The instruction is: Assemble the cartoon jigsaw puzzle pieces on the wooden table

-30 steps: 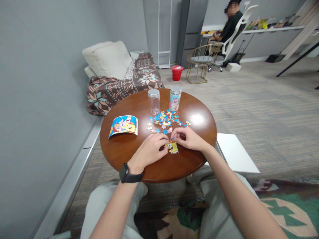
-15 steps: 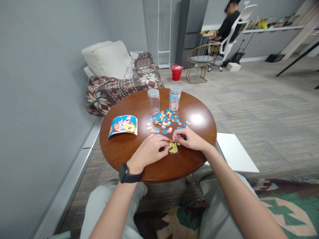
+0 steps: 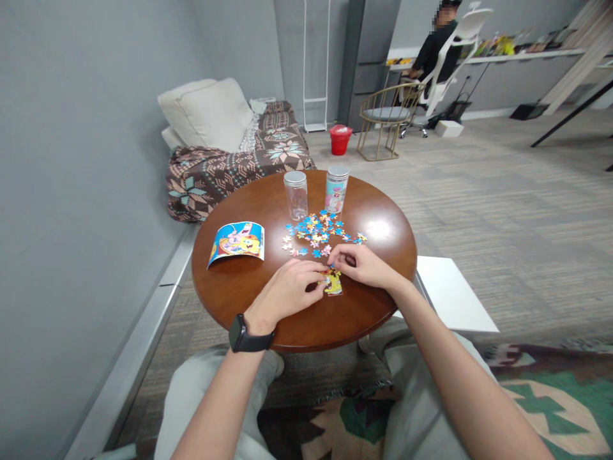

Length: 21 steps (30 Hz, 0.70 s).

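A small patch of joined puzzle pieces (image 3: 334,285), mostly yellow, lies on the round brown table (image 3: 268,300) near its front edge. My left hand (image 3: 295,284) grips the patch's left side with thumb and fingers. At the patch's upper edge, my right hand (image 3: 360,264) pinches a small puzzle piece, largely covered by the fingertips. Just beyond my hands spread loose puzzle pieces (image 3: 316,227) in blue, yellow and pink. To the left sits a curved picture sheet (image 3: 238,241) with a cartoon print.
Behind the loose pieces stand a clear jar (image 3: 296,197) and a jar with a printed label (image 3: 336,191), both lidded. A covered couch (image 3: 239,166) is beyond the table, with a red bucket (image 3: 340,140) on the floor. A person (image 3: 433,51) sits at a far counter.
My right hand has shifted slightly left and up along the patch's upper edge. The left hand stays in place. The seated person has leaned a little.
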Each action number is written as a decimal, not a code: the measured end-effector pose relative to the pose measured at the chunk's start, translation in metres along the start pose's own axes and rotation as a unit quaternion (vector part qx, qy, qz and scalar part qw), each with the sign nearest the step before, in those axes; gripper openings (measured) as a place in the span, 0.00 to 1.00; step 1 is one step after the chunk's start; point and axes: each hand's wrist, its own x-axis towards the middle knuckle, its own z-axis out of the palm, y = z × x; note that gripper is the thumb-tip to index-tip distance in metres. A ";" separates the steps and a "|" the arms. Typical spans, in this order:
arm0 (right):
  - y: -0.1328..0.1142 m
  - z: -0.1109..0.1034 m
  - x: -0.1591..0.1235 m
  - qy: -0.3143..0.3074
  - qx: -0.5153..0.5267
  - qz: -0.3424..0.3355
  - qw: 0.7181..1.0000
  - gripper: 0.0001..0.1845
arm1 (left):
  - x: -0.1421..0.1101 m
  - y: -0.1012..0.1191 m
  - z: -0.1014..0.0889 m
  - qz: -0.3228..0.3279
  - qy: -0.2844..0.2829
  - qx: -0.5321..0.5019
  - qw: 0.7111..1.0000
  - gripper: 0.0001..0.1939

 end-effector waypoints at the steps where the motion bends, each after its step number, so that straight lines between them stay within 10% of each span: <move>1: 0.000 0.000 0.000 0.001 0.001 0.000 1.000 0.08 | 0.000 0.000 0.000 -0.002 0.000 -0.003 1.000 0.09; 21: -0.001 -0.001 0.001 0.009 -0.007 0.003 1.000 0.05 | 0.000 0.000 0.000 0.005 0.007 0.033 0.999 0.10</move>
